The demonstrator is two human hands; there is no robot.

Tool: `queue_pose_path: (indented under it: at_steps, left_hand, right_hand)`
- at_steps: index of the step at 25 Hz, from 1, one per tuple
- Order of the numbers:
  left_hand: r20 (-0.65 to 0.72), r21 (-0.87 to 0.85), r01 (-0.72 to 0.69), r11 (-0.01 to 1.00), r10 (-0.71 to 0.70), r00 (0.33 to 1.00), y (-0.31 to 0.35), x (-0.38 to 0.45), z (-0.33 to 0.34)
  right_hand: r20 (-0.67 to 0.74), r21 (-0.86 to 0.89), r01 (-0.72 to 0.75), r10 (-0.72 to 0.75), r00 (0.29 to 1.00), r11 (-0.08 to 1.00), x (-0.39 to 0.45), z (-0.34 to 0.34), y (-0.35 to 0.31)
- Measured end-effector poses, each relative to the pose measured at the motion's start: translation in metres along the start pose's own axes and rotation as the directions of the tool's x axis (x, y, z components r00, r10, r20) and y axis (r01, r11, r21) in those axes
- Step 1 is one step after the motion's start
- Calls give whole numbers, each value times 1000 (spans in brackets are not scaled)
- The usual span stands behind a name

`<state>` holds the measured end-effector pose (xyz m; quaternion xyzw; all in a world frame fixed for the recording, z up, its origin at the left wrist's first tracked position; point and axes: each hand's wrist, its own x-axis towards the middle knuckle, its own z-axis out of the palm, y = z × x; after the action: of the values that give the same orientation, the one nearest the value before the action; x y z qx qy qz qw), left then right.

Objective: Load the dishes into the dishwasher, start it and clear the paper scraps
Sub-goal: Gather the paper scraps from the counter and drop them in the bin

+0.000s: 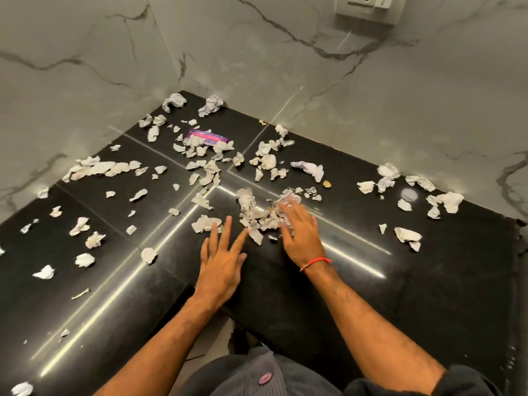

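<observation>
Several crumpled white paper scraps lie scattered over a glossy black countertop [357,295]. A heap of scraps [257,212] sits in the middle. My left hand [221,258] lies flat on the counter with fingers spread, its fingertips at the heap's near left edge. My right hand [300,232], with a red thread on the wrist, rests open on the heap's right side, fingers over the paper. No dishes or dishwasher are in view.
A purple and pink wrapper [207,137] lies among scraps near the back corner. Grey marble walls [371,95] close the counter at the back and left. A wall socket [368,7] is at the top right. The counter's front edge [205,304] steps inward near my body.
</observation>
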<state>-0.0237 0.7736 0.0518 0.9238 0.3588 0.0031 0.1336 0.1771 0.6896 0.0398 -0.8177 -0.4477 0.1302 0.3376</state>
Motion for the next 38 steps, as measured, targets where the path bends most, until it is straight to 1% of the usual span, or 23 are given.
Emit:
queue_pose_path:
  at_steps: [2,3,4,6,8,9,12,13,14,16,18,19,20,22,24,26,28,30,32,33,35,36,38]
  left_hand:
    - [-106,-91,194,977,-203,973,-32,-24,-6]
    - [-139,-140,293,946,-312,940,-49,-36,-7]
    - [-142,-180,390,903,-416,898,-66,-47,-7]
    - [-66,-221,551,804,-577,814,-91,-60,-4]
    - [50,-228,632,741,-639,767,-102,-60,1]
    - [90,-220,631,744,-629,772,-101,-52,4]
    - [158,-209,532,821,-508,846,-91,-15,2]
    - [154,-210,474,855,-450,880,-86,-4,-1]
    - [137,-212,411,887,-389,911,-84,6,-4]
    - [84,-241,313,919,-302,950,-86,18,-14]
    - [38,-263,221,939,-219,975,-90,23,-20]
    - [32,-239,139,961,-135,990,-90,23,-21]
    - [45,-193,31,981,-23,999,-88,24,-21]
    - [144,-68,-189,980,197,970,-81,25,-15]
    - [249,28,-296,955,280,927,-77,30,-4]
    - [268,54,-241,969,219,938,-85,37,1]
    - [239,45,-120,992,106,965,-104,44,-1]
    - [219,8,24,1000,-26,975,-124,45,-5]
    - [159,-53,92,994,-83,984,-129,42,-9]
    - [112,-56,54,997,-47,993,-121,39,-11]
    - [32,-41,-129,991,130,991,-88,37,-9]
    - [15,-25,-245,969,245,969,-66,37,-5]
    - [51,72,-462,884,459,887,-26,41,10]
  right_hand:
    - [-176,-2,-35,34,984,999,-7,2,3]
    - [-185,-65,-89,76,980,994,-12,4,4]
    - [-138,-138,-129,109,984,982,-16,9,2]
    - [11,-220,-104,109,994,970,-21,23,-3]
    - [133,-174,12,12,991,985,-20,40,-15]
    - [188,-120,54,-31,982,991,-18,47,-22]
    - [316,98,77,-104,943,992,1,60,-45]
    - [290,172,81,-129,948,982,7,59,-48]
    - [203,215,95,-139,969,972,11,56,-48]
    - [-85,155,107,-95,992,982,20,44,-37]
    - [-293,18,-26,30,956,1000,23,24,-20]
    - [-305,-61,-121,97,948,991,24,14,-12]
    - [-250,-140,-192,153,956,971,27,7,-5]
    - [-35,-242,-203,200,979,949,30,15,-4]
    - [108,-248,-126,156,982,961,31,43,-19]
    - [167,-175,-71,100,981,982,32,69,-44]
    - [200,-27,-24,29,979,999,32,81,-63]
    - [136,101,23,-37,990,995,29,72,-68]
    - [-16,151,-2,4,1000,989,21,52,-54]
    - [-90,149,-46,60,994,988,15,41,-41]
    - [-215,133,-146,172,961,980,-3,18,-15]
    - [-264,136,-185,215,940,973,-12,7,-4]
    - [-330,154,-244,283,901,957,-28,-14,17]
